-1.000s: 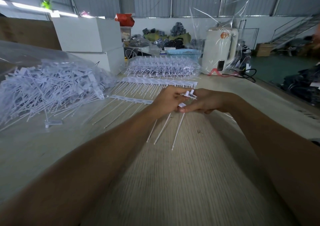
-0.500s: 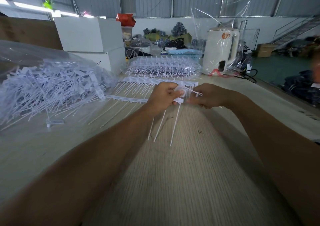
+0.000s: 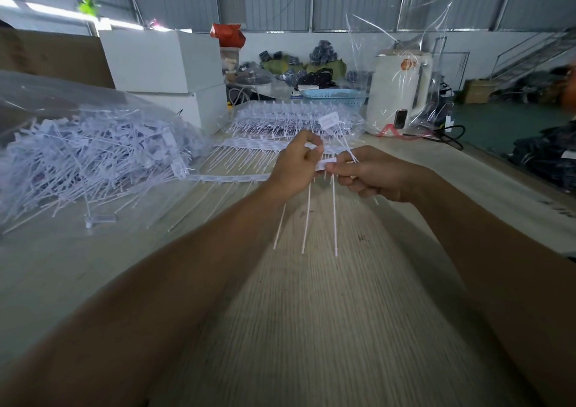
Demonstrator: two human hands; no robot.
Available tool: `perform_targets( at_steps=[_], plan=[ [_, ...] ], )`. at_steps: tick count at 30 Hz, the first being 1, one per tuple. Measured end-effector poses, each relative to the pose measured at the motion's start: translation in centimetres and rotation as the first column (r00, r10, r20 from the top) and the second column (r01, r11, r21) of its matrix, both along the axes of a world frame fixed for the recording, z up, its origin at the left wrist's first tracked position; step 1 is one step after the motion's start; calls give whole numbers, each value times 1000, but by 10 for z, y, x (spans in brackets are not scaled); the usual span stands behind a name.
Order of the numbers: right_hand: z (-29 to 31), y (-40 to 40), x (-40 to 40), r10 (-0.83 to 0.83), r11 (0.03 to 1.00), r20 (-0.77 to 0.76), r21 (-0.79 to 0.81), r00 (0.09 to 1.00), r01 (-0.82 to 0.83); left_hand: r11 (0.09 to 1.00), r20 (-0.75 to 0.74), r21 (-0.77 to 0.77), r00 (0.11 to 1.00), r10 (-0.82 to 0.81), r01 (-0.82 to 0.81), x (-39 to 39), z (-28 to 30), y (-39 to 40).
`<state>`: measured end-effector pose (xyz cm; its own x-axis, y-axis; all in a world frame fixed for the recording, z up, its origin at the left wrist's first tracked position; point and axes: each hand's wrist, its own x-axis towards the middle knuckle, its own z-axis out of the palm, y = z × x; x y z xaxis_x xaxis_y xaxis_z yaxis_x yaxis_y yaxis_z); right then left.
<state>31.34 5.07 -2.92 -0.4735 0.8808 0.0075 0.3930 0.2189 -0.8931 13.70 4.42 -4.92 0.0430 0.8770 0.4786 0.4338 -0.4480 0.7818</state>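
Note:
Both hands meet above the middle of the wooden table (image 3: 311, 328). My left hand (image 3: 296, 169) grips a short strip of white plastic tag ties (image 3: 307, 219), whose thin tails hang down toward the table. My right hand (image 3: 371, 173) pinches the head of one tie at the strip's right end, and another tie (image 3: 330, 121) sticks up behind its fingers. Uncut strips of ties (image 3: 246, 148) lie flat on the table just behind the hands.
A clear bag heaped with loose white ties (image 3: 87, 154) fills the left side. A bagged stack of tie strips (image 3: 293, 118) lies further back. White boxes (image 3: 162, 63), a blue basket (image 3: 335, 96) and a white kettle (image 3: 399, 92) wrapped in plastic stand along the far edge.
Both hands have risen slightly and drawn a little apart. The right hand now pinches one tie head at the strip's end, and a tie stands up behind it.

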Motion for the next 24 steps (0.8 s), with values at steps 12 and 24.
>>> perform_targets(
  at_steps=[12,24],
  plan=[
    [-6,3,12,-80,991,-69,97,994,87,981,-121,-194,993,-1,-23,-14,2,1],
    [-10,6,2,-155,681,138,732,978,5,907,136,-415,991,-22,77,-13,13,-5]
  ],
)
